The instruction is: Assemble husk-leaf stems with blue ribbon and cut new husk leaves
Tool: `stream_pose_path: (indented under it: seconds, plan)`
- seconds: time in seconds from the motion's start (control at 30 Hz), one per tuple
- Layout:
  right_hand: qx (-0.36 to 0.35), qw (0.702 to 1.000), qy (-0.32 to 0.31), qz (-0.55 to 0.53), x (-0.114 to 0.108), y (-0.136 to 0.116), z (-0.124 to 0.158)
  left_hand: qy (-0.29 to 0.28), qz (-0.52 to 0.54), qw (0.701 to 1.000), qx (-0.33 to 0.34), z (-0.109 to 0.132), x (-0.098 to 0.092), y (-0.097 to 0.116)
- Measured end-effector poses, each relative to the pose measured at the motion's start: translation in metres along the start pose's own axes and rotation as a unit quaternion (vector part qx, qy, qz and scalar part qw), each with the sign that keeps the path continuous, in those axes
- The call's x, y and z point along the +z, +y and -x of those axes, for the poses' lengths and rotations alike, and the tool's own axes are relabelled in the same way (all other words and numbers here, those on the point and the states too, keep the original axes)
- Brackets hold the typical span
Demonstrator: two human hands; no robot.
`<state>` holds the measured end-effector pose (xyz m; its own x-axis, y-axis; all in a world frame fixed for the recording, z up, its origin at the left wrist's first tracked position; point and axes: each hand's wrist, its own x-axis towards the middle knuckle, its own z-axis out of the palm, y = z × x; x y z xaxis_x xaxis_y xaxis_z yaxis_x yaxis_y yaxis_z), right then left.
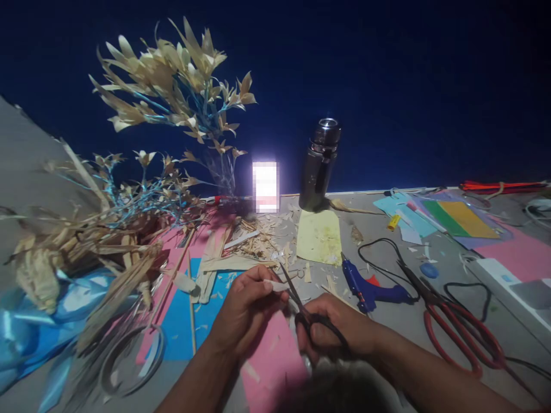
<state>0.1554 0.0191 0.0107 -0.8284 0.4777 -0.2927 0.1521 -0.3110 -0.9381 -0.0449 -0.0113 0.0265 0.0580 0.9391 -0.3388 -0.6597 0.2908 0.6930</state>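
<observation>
My left hand (241, 307) pinches a small pale piece of corn husk (275, 285) between thumb and fingers. In my right hand (333, 321) is a pair of small scissors (293, 291) with dark handles, the fingers through the loops. The blades point up and away, right beside the husk piece; whether they touch it I cannot tell. Pink paper (275, 355) with scraps on it lies beneath my hands. Blue paper (178, 321) is left of my left hand, and a longer husk strip (241, 263) lies just beyond it.
Dried husks (129, 258) and husk flowers on blue stems (172, 109) fill the left side, near a tape roll (131, 361). A bottle (318, 172) stands behind yellow paper (316, 235). To the right lie a glue gun (370, 287), large red-handled scissors (460, 332) and coloured sheets (460, 218).
</observation>
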Motion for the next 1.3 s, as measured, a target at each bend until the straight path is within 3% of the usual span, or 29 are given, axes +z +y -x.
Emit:
stream_pose_path:
  seconds: [0.73,1.03,1.2,1.3]
  plan:
    - [0.087,0.996,0.033,-0.002,0.003,0.004,0.0,-0.051,-0.024,0.998,0.0,0.001,-0.004,0.006]
    - [0.108,0.993,0.015,-0.035,0.0,0.012,-0.002,-0.09,-0.042,0.995,-0.011,0.0,-0.014,0.006]
    - [0.028,0.999,0.017,-0.035,-0.001,0.011,-0.003,-0.057,-0.04,0.997,-0.019,-0.002,-0.011,0.006]
    - [-0.024,0.99,0.112,-0.086,0.001,0.014,-0.007,-0.014,-0.03,0.999,-0.032,-0.003,-0.008,0.002]
